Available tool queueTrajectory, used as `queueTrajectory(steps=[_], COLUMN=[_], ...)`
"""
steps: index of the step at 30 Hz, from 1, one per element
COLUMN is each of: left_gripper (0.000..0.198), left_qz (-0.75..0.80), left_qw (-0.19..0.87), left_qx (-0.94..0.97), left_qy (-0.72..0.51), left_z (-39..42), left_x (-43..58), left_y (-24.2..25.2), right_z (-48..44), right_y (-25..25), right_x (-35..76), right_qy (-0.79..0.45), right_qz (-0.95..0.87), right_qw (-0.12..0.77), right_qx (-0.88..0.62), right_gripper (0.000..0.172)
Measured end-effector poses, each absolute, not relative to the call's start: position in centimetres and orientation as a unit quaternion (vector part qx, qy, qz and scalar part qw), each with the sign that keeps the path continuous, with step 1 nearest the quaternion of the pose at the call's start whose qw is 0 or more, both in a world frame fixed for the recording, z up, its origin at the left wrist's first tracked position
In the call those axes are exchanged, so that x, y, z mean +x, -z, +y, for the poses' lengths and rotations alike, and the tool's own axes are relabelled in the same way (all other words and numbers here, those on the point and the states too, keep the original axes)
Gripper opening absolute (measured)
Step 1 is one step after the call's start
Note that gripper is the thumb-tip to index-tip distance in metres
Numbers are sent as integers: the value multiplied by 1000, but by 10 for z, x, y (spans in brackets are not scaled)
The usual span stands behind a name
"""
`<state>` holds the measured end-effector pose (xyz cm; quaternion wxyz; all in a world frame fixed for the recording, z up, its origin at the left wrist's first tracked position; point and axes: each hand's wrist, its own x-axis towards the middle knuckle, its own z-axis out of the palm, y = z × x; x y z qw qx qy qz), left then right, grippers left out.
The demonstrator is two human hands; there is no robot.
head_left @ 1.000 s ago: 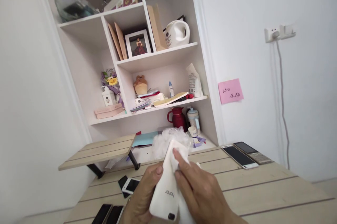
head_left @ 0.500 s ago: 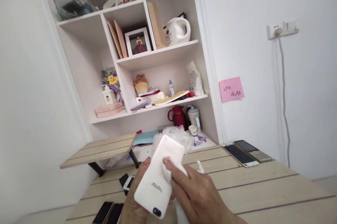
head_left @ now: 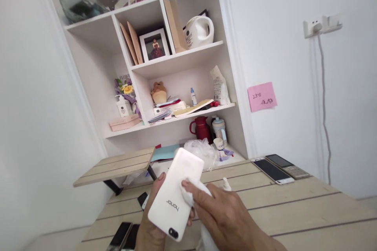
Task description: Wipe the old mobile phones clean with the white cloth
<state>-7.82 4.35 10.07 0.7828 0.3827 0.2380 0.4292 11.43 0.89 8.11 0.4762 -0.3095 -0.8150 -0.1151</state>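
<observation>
A person's left hand holds a white Honor smartphone in the air above a plank-topped wooden table, near the table's near edge, with the phone's back facing the head camera and its lens end tilted downward. The left thumb hooks around the phone's long edge, while the other fingers curl behind the body, mostly out of view. The right hand, its fingers pressed together, pinches a white cloth against the opposite long edge, and a fold of the cloth hangs below the hand. The glossy back shows no smudge or mark at this range, though the part beneath the cloth and the screen side are hidden, so their condition cannot be told. Neither hand touches the other phones on the table. A gold-trimmed smartphone and a keypad phone lie side by side at its far right, two black-screened phones sit at its near left, and a small phone is partly hidden behind the left hand. A small white spray bottle stands on the table just beyond the right hand, and a crumpled clear plastic bag sits past the table's far edge.
</observation>
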Motion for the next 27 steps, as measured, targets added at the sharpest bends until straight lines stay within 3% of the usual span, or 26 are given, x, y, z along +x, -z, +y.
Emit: queueTrajectory(steps=[5,12,18,24,27], left_gripper=[86,76,88,84,85], left_qz=[251,260,258,254,229], left_qw=[800,792,815,809,815], left_qx=[404,406,390,405,415], left_qy=[-366,-374,-342,-342,-333], left_z=[45,47,51,49,49], left_x=[-76,-77,-80,-83,-84], left_y=[-102,-106,-103,-109,-108], right_z=[19,13,20,16,16], right_y=[-82,-81,-79,-78,-78], right_x=[129,122,126,121,122], right_qy=[87,68,67,62,65], right_qz=[-763,-825,-752,-815,-779], right_qw=[517,447,533,482,525], right_qx=[-379,-338,-383,-315,-337], right_gripper=[44,45,45,46,46])
